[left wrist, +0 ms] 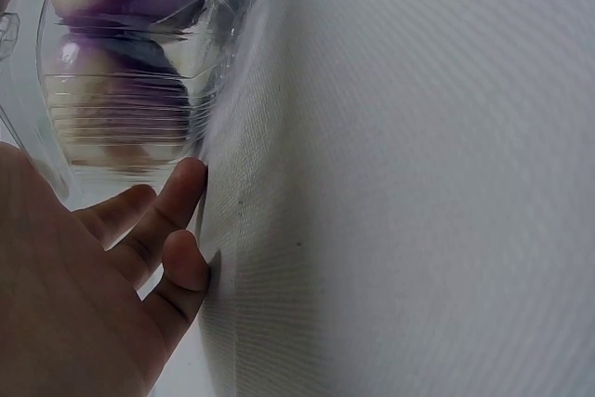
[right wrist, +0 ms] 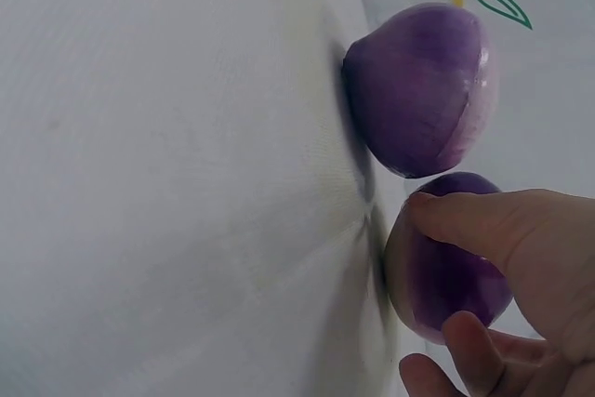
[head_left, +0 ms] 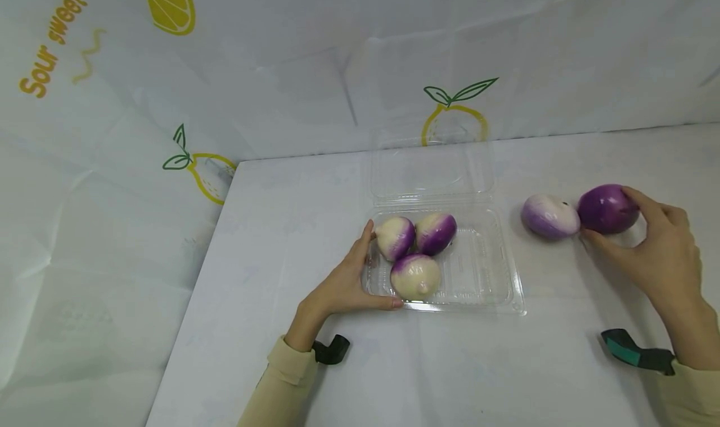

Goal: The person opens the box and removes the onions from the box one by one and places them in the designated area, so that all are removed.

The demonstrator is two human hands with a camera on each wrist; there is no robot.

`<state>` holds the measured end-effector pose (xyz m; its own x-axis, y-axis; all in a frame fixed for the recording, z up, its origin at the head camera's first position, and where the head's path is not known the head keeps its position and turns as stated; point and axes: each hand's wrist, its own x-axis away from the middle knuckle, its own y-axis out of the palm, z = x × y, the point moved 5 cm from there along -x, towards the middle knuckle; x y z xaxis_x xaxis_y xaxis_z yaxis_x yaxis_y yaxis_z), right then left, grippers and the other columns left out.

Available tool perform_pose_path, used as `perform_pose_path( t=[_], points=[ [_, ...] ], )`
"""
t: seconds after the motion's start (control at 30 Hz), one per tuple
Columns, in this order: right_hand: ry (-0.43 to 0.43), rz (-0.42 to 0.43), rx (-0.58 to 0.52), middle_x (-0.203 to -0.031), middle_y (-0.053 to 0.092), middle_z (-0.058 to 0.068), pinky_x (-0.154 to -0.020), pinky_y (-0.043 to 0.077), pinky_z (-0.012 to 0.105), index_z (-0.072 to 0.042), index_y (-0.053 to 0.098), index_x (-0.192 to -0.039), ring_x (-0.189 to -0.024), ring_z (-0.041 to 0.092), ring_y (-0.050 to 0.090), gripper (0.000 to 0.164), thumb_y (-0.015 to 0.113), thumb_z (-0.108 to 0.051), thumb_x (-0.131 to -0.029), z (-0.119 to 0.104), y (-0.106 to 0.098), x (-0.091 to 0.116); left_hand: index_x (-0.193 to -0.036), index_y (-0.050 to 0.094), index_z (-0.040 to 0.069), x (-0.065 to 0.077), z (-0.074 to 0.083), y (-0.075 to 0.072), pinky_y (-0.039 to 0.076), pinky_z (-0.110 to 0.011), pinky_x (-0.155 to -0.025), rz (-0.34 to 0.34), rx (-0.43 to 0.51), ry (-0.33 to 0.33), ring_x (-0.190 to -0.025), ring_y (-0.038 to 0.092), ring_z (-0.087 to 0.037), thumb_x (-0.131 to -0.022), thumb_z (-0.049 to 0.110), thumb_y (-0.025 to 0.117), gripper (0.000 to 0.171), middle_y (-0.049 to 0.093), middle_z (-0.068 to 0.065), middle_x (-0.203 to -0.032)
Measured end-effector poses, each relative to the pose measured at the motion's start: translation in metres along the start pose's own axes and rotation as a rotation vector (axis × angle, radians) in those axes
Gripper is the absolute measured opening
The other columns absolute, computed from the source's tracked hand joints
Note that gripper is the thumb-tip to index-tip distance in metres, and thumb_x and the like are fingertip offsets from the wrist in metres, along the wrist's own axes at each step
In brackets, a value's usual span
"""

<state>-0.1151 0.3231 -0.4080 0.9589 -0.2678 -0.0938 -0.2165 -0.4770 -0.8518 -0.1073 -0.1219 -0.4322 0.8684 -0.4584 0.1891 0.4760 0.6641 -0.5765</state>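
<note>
In the head view my right hand (head_left: 666,252) holds a dark purple onion (head_left: 606,208) between thumb and index finger. In the right wrist view the thumb lies across this onion (right wrist: 456,271), low over the table. Directly to its left, a paler purple-and-white onion (head_left: 550,217) lies on the table. My left hand (head_left: 343,283) rests at the front left corner of a clear plastic container (head_left: 478,271), thumb along the front rim and fingers against the left side. Three onions (head_left: 416,277) sit in the container's left half.
The container's hinged lid (head_left: 430,170) stands open toward the back wall (head_left: 315,89), which is covered in lemon-printed cloth. The white table (head_left: 253,239) ends at a slanting left edge. Each wrist carries a dark strap mount (head_left: 635,352).
</note>
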Motion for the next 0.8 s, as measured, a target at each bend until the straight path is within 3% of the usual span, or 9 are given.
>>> perform_pose_path(
  t=[0.33,0.57,0.8],
  points=[
    [0.045,-0.001,0.017,-0.141,0.033,0.045,-0.083,0.037,0.078,-0.008,0.035,-0.158,-0.119,0.067,0.038,0.084,0.076,-0.037,-0.09,0.0045,0.0011,-0.0018,-0.163,-0.016,0.029,-0.0005,-0.0006,0.0,0.032,-0.052,-0.124,0.005,-0.011,0.007,-0.152,0.034,-0.026,-0.068,0.049,0.093,0.146,0.021,0.005,-0.169],
    [0.048,0.002,0.013,-0.148,0.033,0.042,-0.094,0.034,0.081,-0.008,0.034,-0.158,-0.13,0.065,0.037,0.084,0.075,-0.036,-0.091,0.0044,0.0021,-0.0014,-0.163,-0.017,0.031,0.0002,0.0007,0.0002,0.033,-0.052,-0.123,0.004,-0.013,0.005,-0.149,0.037,-0.026,-0.067,0.048,0.093,0.146,0.02,0.006,-0.169],
    [0.033,0.008,-0.008,-0.151,0.034,0.041,-0.094,0.032,0.081,-0.008,0.035,-0.158,-0.138,0.061,0.034,0.082,0.074,-0.034,-0.091,0.0034,0.0014,-0.0014,-0.163,-0.016,0.029,-0.0002,0.0004,0.0004,0.035,-0.05,-0.122,0.004,-0.015,0.006,-0.147,0.039,-0.025,-0.067,0.048,0.094,0.147,0.021,0.006,-0.168]
  ],
)
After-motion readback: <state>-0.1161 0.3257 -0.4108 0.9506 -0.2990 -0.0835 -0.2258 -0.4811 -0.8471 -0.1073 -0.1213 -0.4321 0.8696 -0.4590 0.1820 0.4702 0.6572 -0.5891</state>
